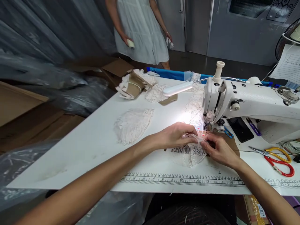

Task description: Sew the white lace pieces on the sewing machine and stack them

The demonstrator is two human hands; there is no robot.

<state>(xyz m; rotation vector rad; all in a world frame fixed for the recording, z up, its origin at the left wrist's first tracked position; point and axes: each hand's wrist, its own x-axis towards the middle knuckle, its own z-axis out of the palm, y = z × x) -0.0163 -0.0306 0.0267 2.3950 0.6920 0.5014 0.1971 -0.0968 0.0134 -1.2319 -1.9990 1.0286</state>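
Observation:
Just in front of the sewing machine (253, 100), my left hand (179, 136) pinches the upper edge of a white lace piece (191, 154). My right hand (217, 148) grips the same edge from the right, thumb and fingers closed on it. The lace hangs down from both hands onto the white table (93, 156), close to the needle area under the lamp's bright light. A second lace piece (133, 125) lies flat to the left of my hands. Some of the held edge is hidden behind my fingers.
Scissors (276, 157), a dark phone (241, 129) and blue thread snips (228, 132) lie at the right. A printed ruler (187, 179) runs along the front edge. Bundled lace (134, 84) sits at the back. A person (142, 31) stands beyond the table.

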